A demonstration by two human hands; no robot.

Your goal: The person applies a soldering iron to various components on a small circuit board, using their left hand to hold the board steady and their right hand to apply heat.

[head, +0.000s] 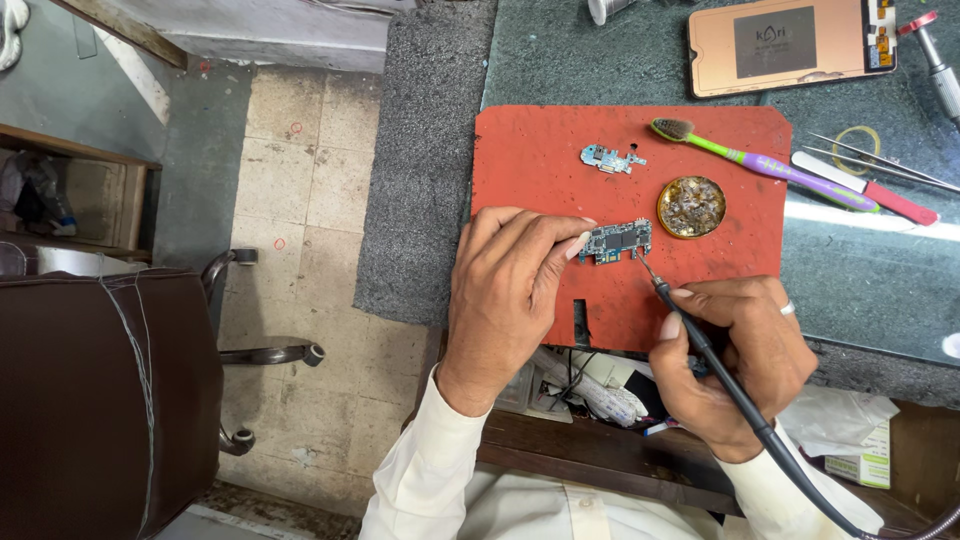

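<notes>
The left hand (510,290) covers the left end of the small circuit board (617,241); its components are too small to tell. The soldering iron (700,345) cable runs off the bottom right corner. The screwdriver (935,60) (red-capped) is cut by the right edge, and 1 metal cylinder (608,8) by the top.

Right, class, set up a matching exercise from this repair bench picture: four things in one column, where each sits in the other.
Things:
1. circuit board
2. toothbrush
3. round tin
4. phone screen

Places:
A. top of the bench, off the red mat
B. under the left hand fingertips
C. lying across the mat's right edge
D. on the mat, right of the board

Pairs: 1-B, 2-C, 3-D, 4-A
</notes>
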